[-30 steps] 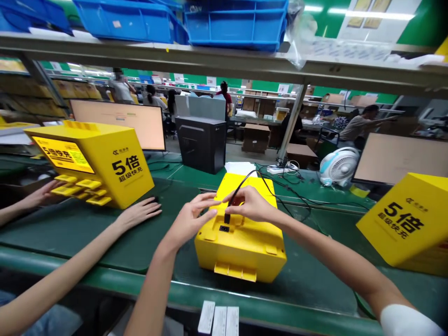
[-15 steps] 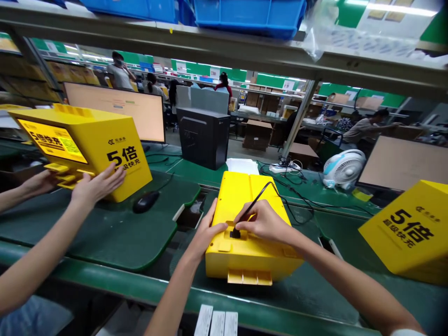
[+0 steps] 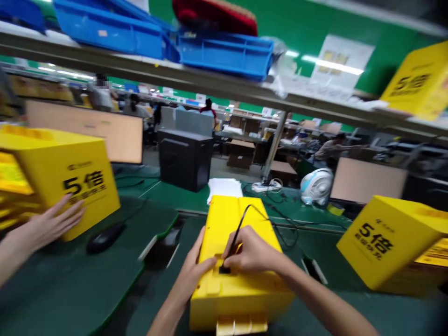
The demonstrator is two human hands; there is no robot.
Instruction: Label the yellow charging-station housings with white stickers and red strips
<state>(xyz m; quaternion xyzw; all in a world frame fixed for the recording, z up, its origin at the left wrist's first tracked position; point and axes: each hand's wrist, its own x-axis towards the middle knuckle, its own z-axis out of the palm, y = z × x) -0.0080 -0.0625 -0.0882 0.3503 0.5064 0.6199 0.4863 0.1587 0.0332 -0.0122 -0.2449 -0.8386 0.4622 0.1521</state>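
A yellow box-shaped device [image 3: 241, 298] lies in front of me, its panel with a recess facing up. Along its left edge rests my left hand [image 3: 192, 270], thumb on the top panel and fingers down the side, gripping it. My right hand [image 3: 254, 252] pinches a black power cable [image 3: 241, 221] close to its plug. That black plug [image 3: 224, 269] sits at the socket in the recess; how deep it is inserted I cannot tell. The cable loops up over my right hand and runs back across the bench.
At left, a co-worker's hand [image 3: 52, 224] touches another yellow box [image 3: 94, 154] beside a black mouse [image 3: 105, 237]. A third yellow box [image 3: 381, 242] stands right. Behind are a black computer case [image 3: 185, 158], papers [image 3: 224, 187] and a fan [image 3: 317, 185]. Blue bins [image 3: 227, 53] sit on the overhead shelf.
The view has tilted up and shifted right, so the bench things appear lower and farther left. My hands keep the same hold on the device and cable.
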